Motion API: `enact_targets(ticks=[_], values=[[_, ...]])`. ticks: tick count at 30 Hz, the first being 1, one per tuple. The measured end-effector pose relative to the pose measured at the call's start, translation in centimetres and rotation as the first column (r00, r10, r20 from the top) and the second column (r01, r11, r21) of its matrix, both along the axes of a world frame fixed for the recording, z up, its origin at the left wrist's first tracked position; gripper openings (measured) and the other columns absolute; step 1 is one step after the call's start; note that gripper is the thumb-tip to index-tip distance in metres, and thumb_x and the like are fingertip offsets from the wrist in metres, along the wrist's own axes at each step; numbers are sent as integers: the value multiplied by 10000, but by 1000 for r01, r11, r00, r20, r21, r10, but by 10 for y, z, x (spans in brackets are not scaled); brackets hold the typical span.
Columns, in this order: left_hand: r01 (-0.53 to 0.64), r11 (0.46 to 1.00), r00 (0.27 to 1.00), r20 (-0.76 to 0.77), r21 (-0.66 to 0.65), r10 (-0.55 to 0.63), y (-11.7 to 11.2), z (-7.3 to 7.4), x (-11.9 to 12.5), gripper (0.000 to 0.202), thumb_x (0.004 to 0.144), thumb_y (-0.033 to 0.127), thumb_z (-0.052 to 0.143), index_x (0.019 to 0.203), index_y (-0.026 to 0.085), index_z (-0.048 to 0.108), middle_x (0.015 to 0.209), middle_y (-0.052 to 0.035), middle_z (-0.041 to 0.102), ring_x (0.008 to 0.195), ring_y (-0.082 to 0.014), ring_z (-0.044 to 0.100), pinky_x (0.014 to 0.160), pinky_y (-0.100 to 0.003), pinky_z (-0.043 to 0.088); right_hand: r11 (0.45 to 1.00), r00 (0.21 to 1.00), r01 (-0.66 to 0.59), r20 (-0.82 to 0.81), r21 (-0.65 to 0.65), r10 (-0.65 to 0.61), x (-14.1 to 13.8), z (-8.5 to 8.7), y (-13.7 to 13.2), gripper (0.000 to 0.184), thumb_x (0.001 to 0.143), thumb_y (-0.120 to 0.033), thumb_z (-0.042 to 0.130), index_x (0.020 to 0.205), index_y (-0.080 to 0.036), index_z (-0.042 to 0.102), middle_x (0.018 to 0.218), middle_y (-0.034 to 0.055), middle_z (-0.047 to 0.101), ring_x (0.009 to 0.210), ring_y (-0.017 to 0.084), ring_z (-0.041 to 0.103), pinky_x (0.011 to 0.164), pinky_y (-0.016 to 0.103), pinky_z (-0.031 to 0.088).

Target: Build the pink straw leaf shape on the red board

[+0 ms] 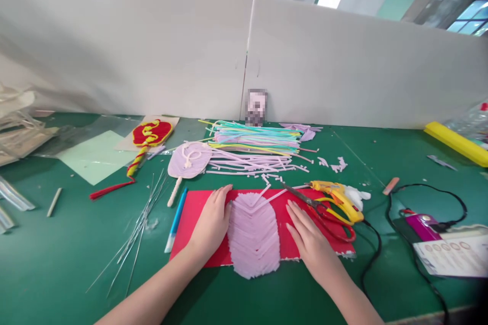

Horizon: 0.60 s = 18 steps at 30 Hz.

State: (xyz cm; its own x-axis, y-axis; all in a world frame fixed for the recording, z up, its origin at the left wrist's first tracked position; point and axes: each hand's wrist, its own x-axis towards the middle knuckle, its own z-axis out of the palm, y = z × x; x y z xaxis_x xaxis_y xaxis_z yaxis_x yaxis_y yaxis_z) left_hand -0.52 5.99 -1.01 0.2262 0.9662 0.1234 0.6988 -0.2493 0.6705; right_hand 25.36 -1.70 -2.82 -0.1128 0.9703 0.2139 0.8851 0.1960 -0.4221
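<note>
A lilac oval panel of pipe cleaners (254, 244), laid in a V pattern, rests on a red board (198, 213) and overhangs its near edge. My left hand (213, 221) lies along the panel's left side, fingers stretched out, fingertips at its edge. To the right, my right hand (310, 238) is flat on the board with fingers extended, slightly apart from the panel. Neither hand grips anything. Loose lilac strips cross the panel's top. Scissors with red handles (343, 232) and a yellow glue gun (337, 195) lie just beyond my right hand.
Bundled pastel pipe cleaners (255, 137) lie behind the board. A finished lilac fan (189, 160) and a red-and-yellow fan (152, 133) are back left. Thin wires (141, 223) and a blue pen (177, 216) lie left. Black cable (377, 249) runs right, near a purple device (423, 226).
</note>
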Motion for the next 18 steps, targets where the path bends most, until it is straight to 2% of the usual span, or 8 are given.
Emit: enact_targets(ticks=[3,6,9,11,14,18], values=[[-1,1000,1000,3,1,1,1,-1,-1,405,913,190,339,1307,172,429,1356,-107,521,1294,-211,443,1081,-426,362,1000,1000,1,-3,-25,-1,0,7,1,485,964,-353,338,1398,-163,443,1444,86,436,1326,233,410,1078,400,398],[-10,1000,1000,4,13,10,1,0,-1,386,924,222,354,1303,194,424,1335,-98,539,1273,-213,469,1057,-425,392,999,999,22,-31,-34,-24,0,21,10,427,953,-374,378,1297,-190,553,1359,86,537,1239,232,515,1042,381,439],[18,998,1000,-7,55,-17,0,5,-1,349,928,253,385,1266,201,451,1343,-99,520,1274,-220,463,1057,-431,391,993,996,74,-57,91,-69,7,36,29,348,948,-341,384,1152,-219,638,1230,81,621,1138,229,580,1002,381,457],[66,993,998,-24,96,-63,-3,10,0,298,936,266,382,1201,209,508,1352,-97,501,1270,-228,459,1062,-442,380,986,997,81,-17,148,-79,16,43,43,315,937,-319,396,1089,-229,657,1155,81,645,1086,236,593,971,395,462],[176,973,984,-58,149,-169,-8,15,3,251,926,249,416,1121,240,575,1296,-74,543,1210,-243,499,1034,-460,399,981,986,128,92,144,-142,30,46,57,286,915,-327,428,1036,-216,663,1059,94,660,1013,267,602,893,432,478],[324,931,945,-102,166,-311,-11,15,7,369,857,211,554,1222,252,525,1282,-67,568,1183,-244,523,1023,-442,419,982,980,174,85,80,-180,36,38,58,291,904,-396,460,1010,-205,652,975,93,663,946,266,613,832,409,489]])
